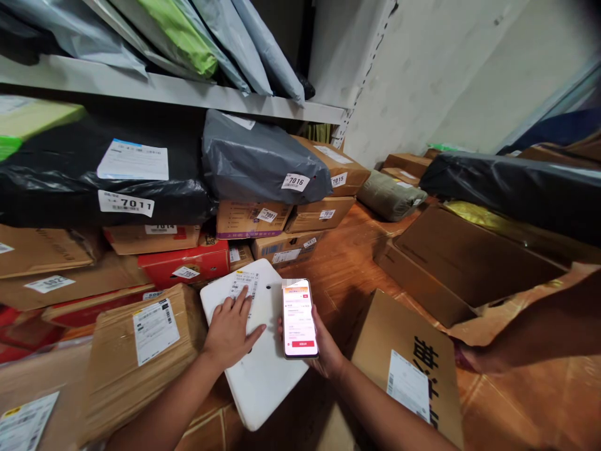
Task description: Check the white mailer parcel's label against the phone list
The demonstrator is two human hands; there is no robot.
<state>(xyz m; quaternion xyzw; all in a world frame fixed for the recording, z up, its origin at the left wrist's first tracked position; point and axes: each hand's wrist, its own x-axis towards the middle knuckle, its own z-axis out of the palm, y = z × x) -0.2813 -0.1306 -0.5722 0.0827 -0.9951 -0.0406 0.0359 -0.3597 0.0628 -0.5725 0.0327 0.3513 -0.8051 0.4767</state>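
My left hand [231,331] lies flat with fingers spread on a white flat parcel [263,376], fingertips by its shipping label [245,285]. My right hand [323,347] holds a smartphone [298,318] upright, its lit screen facing me, just right of the white parcel. A taped brown parcel [141,351] with a white label sits left of my left hand.
A shelf [154,88] holds poly mailers above stacked numbered parcels: a black bag marked 7011 [126,203] and a grey bag marked 7016 [263,164]. Cardboard boxes [460,260] and a long black bag [516,181] lie to the right. Another person's arm [530,335] reaches in at right.
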